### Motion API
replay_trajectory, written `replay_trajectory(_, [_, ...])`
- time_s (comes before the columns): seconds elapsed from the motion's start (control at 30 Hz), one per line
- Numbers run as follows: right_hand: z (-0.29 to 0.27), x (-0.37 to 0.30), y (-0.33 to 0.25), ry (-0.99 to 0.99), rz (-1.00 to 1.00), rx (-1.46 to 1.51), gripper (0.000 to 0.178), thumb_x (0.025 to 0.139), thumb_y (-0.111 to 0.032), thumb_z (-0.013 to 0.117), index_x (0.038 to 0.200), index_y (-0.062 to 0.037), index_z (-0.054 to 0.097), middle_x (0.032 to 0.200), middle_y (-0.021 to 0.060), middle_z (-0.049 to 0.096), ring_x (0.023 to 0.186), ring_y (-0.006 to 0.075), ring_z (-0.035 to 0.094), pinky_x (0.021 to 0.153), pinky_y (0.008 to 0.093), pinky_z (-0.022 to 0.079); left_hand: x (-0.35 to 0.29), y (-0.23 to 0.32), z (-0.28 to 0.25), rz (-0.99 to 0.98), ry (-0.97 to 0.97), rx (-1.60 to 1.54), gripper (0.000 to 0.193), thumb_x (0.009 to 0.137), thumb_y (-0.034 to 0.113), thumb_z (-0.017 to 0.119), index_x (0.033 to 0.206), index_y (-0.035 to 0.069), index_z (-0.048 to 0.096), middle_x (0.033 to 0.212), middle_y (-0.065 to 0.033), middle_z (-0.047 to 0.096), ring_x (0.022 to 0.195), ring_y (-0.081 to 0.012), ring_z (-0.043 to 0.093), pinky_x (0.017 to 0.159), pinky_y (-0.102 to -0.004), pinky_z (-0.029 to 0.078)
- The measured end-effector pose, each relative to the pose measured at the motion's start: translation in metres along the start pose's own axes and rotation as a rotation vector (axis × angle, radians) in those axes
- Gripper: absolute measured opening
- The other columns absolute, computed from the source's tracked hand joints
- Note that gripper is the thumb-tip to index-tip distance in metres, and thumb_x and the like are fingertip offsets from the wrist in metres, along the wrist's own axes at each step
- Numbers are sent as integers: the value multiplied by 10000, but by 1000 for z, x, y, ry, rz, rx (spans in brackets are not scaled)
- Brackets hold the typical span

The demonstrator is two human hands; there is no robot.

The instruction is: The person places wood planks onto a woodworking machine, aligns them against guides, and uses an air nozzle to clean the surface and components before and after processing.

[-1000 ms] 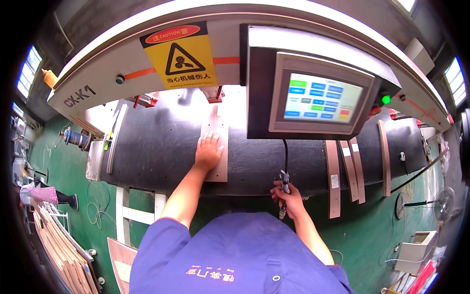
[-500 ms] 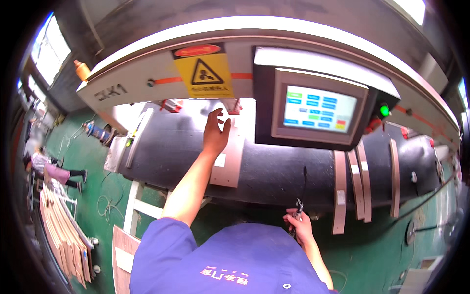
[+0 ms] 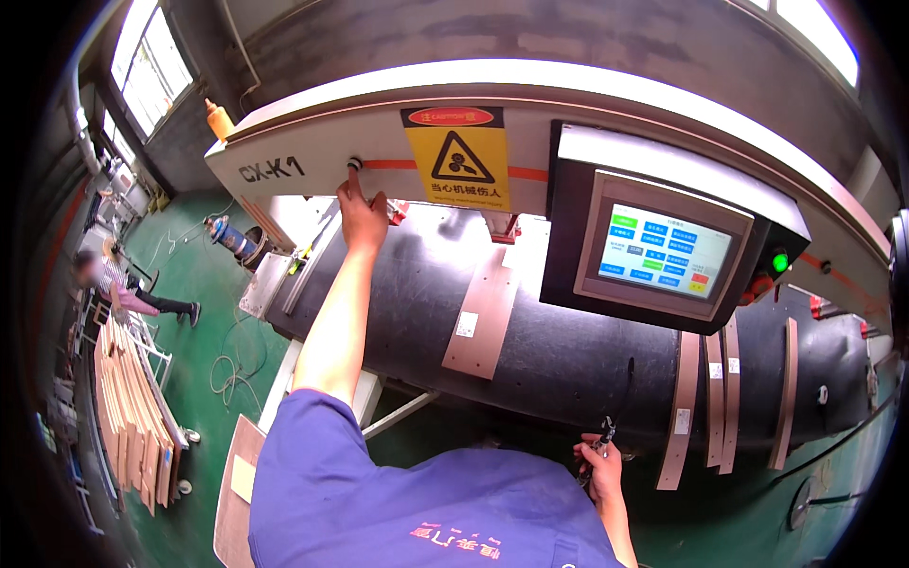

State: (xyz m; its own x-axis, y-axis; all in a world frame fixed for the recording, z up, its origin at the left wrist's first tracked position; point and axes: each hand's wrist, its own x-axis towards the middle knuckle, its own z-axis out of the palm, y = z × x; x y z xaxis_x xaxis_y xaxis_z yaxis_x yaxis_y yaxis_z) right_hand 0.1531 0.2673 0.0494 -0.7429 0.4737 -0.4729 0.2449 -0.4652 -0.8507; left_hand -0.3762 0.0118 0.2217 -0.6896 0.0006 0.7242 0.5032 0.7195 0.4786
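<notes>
My left hand (image 3: 363, 220) reaches up to the machine's pale beam, its index finger stretched onto a small round black button (image 3: 354, 164). The other fingers are loosely bent and hold nothing. Low at the table's near edge, my right hand (image 3: 603, 470) is wrapped round what looks like a silver air blow gun (image 3: 608, 431), its thin dark nozzle pointing up over the table. Part of its grip is hidden by the fingers. Between my hands, a wide brown panel (image 3: 488, 317) with a white label lies on the black table (image 3: 568, 369), under a red-and-grey clamp head (image 3: 501, 227).
A control screen (image 3: 663, 246) with a lit green button (image 3: 780, 260) hangs from the beam at right. Several narrow brown strips (image 3: 682, 407) overhang the table's right side. At left are stacked boards (image 3: 137, 407) on a cart and a person in a striped top (image 3: 114, 275).
My left hand has moved up and left from above the wide panel to the beam's black button. My right hand keeps hold of the air blow gun. The whole view has shifted.
</notes>
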Motion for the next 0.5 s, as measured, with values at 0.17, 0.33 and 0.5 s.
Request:
replay_trajectory(0.17, [7, 3, -5, 8, 33, -23, 275, 882, -92, 668, 1130, 17, 622, 912, 87, 693, 752, 117, 629, 552, 221, 455, 1, -6, -8, -21, -81, -40, 780, 835, 107, 712, 1496, 18, 307, 1242, -231, 492, 1100, -395, 574, 930, -418, 507])
replay_trajectory(0.33, [8, 8, -3, -16, 40, -28, 260, 880, -87, 663, 1117, 12, 624, 910, 88, 693, 762, 118, 632, 557, 221, 456, 11, -13, -28, -24, -261, 39, 814, 834, 188, 743, 1518, 90, 313, 1202, -216, 567, 1074, -335, 588, 891, -401, 496])
replay_trajectory(0.5, [20, 17, -6, -76, 64, -83, 260, 880, -96, 664, 1117, 4, 623, 910, 84, 691, 767, 123, 634, 564, 226, 456, -7, -24, -47, 15, -225, -44, 684, 857, 181, 650, 1461, 45, 359, 1233, -223, 570, 1141, -347, 569, 948, -415, 463])
